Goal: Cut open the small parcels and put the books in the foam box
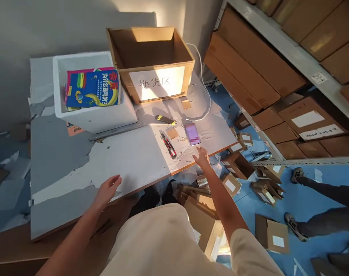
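Observation:
My left hand (107,190) rests by the front edge of the worn white table (128,161), fingers loosely stretched and holding nothing. Over the edge farther right, my right hand (202,158) has its fingers apart and is empty. Just beyond its fingertips lies a phone (192,134) with a blurred purple screen. To the left of the phone are a red and black box cutter (168,145) and, farther back, a yellow and black box cutter (165,120). A small cardboard scrap (172,133) lies between the two cutters and the phone.
A white foam box (96,119) holds colourful books (92,88). Beside it stands an open cardboard box (128,86) with a paper sign. A white cable (210,101) curves behind. Right are shelves of cartons (249,73), boxes on the blue floor and another person's legs (326,222).

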`<state>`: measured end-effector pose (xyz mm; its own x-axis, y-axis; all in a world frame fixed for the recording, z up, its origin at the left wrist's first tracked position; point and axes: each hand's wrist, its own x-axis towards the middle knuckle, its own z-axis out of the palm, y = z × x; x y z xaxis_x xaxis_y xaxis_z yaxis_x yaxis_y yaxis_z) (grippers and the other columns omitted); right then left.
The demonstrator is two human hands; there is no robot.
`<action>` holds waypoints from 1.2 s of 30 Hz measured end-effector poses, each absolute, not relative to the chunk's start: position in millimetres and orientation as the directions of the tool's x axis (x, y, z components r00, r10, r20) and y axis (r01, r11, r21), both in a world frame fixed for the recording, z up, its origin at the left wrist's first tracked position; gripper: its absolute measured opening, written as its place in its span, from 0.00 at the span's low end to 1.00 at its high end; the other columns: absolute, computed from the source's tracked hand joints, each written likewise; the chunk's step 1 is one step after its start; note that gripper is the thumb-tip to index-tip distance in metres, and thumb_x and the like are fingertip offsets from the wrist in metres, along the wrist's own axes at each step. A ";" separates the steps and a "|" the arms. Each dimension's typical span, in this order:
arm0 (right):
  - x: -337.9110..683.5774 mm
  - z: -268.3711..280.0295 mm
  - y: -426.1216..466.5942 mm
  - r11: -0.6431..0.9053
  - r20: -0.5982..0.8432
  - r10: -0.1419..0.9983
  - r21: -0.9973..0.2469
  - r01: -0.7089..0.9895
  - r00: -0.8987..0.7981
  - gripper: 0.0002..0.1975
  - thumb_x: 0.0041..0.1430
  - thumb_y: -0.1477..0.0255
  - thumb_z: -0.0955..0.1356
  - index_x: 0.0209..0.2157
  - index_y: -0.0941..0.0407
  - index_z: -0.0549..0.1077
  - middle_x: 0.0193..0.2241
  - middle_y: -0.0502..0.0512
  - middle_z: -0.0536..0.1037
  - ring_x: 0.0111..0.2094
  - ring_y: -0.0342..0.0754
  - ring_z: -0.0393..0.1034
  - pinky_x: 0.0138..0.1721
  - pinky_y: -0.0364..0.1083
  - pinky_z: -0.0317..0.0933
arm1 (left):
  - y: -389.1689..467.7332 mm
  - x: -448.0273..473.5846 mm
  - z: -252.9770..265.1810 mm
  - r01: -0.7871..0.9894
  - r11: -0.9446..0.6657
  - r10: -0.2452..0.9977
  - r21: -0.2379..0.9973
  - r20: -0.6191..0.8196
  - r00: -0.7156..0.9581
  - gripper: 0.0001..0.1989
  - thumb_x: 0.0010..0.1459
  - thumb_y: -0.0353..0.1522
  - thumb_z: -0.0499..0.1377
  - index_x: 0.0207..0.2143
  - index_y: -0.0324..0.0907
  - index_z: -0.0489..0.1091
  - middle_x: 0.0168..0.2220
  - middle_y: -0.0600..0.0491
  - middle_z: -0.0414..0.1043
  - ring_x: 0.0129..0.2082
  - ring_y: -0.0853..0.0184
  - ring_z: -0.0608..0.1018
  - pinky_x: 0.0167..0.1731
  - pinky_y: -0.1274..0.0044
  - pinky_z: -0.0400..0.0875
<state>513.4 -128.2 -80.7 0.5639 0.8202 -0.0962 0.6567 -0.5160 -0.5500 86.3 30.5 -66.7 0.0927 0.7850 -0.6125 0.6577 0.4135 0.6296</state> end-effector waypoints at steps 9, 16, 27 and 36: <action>520.4 -110.6 -18.4 -0.552 -0.123 0.821 -0.423 0.719 0.558 0.19 0.63 0.65 0.66 0.53 0.58 0.68 0.51 0.59 0.70 0.48 0.51 0.69 0.48 0.55 0.66 | -25.4 -9.0 -81.5 0.740 0.511 0.748 0.437 -0.651 -0.132 0.21 0.45 0.57 0.54 0.39 0.61 0.67 0.46 0.66 0.77 0.52 0.53 0.75 0.53 0.56 0.70; 498.9 -113.7 8.6 -0.604 0.007 0.760 -0.364 0.709 0.650 0.24 0.59 0.63 0.64 0.54 0.60 0.64 0.62 0.71 0.56 0.62 0.63 0.50 0.59 0.67 0.44 | -12.7 -32.5 -78.1 0.652 0.511 0.812 0.561 -0.564 -0.151 0.22 0.49 0.54 0.54 0.42 0.55 0.68 0.48 0.60 0.76 0.52 0.56 0.75 0.57 0.60 0.67; 185.7 -40.8 104.3 0.431 0.095 0.875 -0.596 0.677 -0.474 0.26 0.63 0.66 0.60 0.61 0.58 0.57 0.58 0.67 0.65 0.59 0.56 0.59 0.57 0.58 0.57 | 16.9 -69.0 -37.5 0.342 0.414 0.910 0.843 -0.386 -0.150 0.27 0.58 0.44 0.54 0.54 0.38 0.66 0.55 0.42 0.70 0.50 0.60 0.75 0.46 0.73 0.72; 15.9 -22.8 102.5 0.773 -0.430 0.262 -0.443 0.455 -0.864 0.24 0.63 0.71 0.62 0.61 0.58 0.60 0.51 0.65 0.72 0.49 0.57 0.70 0.45 0.51 0.63 | -100.8 -160.0 -52.3 0.478 0.659 0.747 0.581 -0.438 -0.499 0.28 0.58 0.43 0.51 0.57 0.39 0.64 0.57 0.43 0.68 0.55 0.55 0.71 0.55 0.67 0.64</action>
<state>15.9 102.5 -22.8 -0.8640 0.2618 -0.4301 0.4547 0.7726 -0.4431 -160.0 -100.8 -52.3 -0.4994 0.7474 -0.4382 0.4776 0.6595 0.5805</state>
